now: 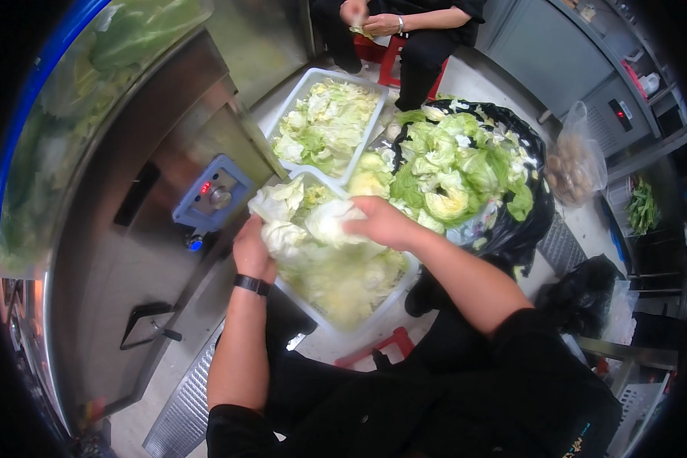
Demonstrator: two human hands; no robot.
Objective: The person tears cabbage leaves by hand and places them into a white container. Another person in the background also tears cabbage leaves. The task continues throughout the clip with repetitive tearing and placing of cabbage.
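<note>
My left hand, with a dark band at the wrist, holds a pale head of lettuce that is partly pulled apart. My right hand grips white-green lettuce leaves at the right side of the same bunch. Both hands are above a white plastic basket of torn lettuce leaves, part of which looks blurred. Beyond it stands a second white basket filled with torn leaves. Whole and loose lettuce lies heaped on a black plastic bag to the right.
A co-worker's hands hold a leaf at the top, above a red stool. A steel cabinet with a control knob stands at left. At right are a clear bag of brownish round items and a black bag.
</note>
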